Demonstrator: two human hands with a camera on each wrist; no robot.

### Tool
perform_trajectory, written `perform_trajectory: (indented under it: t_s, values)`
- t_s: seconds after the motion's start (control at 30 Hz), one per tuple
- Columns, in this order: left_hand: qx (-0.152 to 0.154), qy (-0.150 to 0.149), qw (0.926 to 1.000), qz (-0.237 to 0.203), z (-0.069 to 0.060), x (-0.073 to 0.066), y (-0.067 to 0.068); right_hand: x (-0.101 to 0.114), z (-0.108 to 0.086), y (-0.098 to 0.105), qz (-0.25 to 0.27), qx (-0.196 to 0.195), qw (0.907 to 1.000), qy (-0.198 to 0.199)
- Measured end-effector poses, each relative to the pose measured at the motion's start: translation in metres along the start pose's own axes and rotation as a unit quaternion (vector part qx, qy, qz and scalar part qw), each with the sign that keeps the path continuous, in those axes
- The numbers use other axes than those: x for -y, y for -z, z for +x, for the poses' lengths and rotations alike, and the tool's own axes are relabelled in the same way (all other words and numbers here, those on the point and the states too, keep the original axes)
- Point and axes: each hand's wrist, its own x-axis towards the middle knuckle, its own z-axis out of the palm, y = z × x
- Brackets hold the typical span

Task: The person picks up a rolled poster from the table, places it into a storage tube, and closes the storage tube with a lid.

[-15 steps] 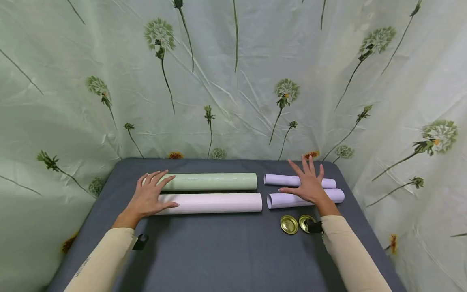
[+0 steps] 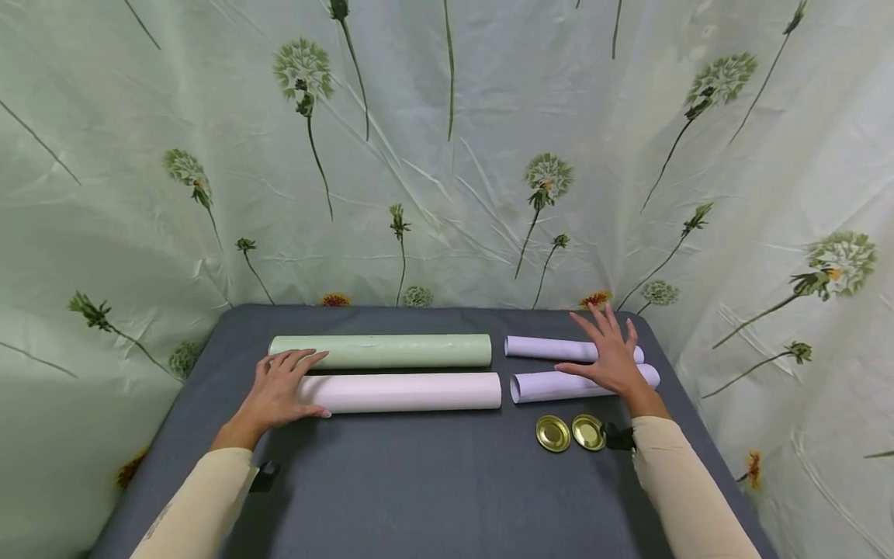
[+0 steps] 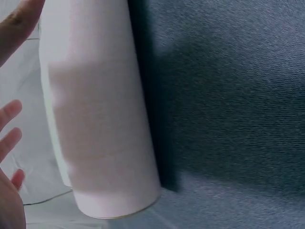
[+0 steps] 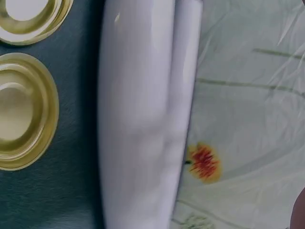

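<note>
Two long tubes lie side by side on the dark table, a green tube behind a pale pink tube. Spread fingers of my left hand hover over the left end of the pink tube. The left wrist view shows a gap between that hand and the pink tube, with the hand's shadow across it. To the right lie a thinner lilac roll and, in front, a thicker lilac roll. My right hand is over their right part, fingers spread, holding nothing.
Two round gold lids lie in front of the lilac rolls: a left gold lid and a right gold lid, close to my right wrist. A pale curtain with printed dandelions hangs behind and around the grey cloth-covered table.
My left hand has shifted slightly left and toward me, so the green tube's left end now shows. My right hand has moved to the right, uncovering more of the lilac rolls and right lid.
</note>
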Motion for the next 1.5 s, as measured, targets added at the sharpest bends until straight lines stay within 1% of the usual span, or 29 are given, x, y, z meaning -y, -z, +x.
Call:
perform_trajectory:
  t_s: [0.13,0.23,0.33,0.5,0.67,0.73,0.87,1.0,1.2,1.3,1.5]
  values:
    - [0.004,0.005,0.9998,-0.019,-0.007,0.006,-0.005,-0.011,-0.003,-0.007,0.030,-0.012,0.9994,0.013]
    - [0.001,0.011,0.9997,-0.022,-0.011,0.010,-0.008,-0.020,-0.005,-0.013,0.048,-0.014,0.9987,0.014]
    - [0.001,0.018,0.9995,-0.027,-0.013,0.011,-0.012,-0.030,-0.009,-0.017,0.047,-0.013,0.9987,0.015]
    - [0.008,0.024,0.9989,-0.038,-0.011,0.011,-0.018,-0.044,-0.019,-0.016,0.047,0.007,0.9988,-0.005]
    - [-0.005,0.018,0.9983,-0.055,-0.009,0.011,-0.023,-0.051,-0.025,-0.013,0.062,0.049,0.9957,-0.049]
    - [-0.008,0.019,0.9981,-0.058,-0.008,0.011,-0.024,-0.054,-0.027,-0.014,0.061,0.065,0.9942,-0.060]
    - [0.003,0.024,0.9979,-0.061,-0.008,0.011,-0.024,-0.063,-0.031,-0.017,0.051,0.080,0.9930,-0.071]
    - [0.008,0.024,0.9975,-0.065,-0.007,0.010,-0.026,-0.072,-0.038,-0.021,0.034,0.075,0.9935,-0.079]
    - [-0.004,0.023,0.9977,-0.064,-0.009,0.010,-0.029,-0.081,-0.044,-0.029,0.018,0.048,0.9957,-0.077]
    - [-0.008,0.028,0.9978,-0.059,-0.011,0.011,-0.032,-0.086,-0.046,-0.034,0.015,0.045,0.9957,-0.079]
    - [-0.005,0.037,0.9980,-0.051,-0.013,0.012,-0.035,-0.088,-0.049,-0.040,0.003,0.044,0.9935,-0.105]
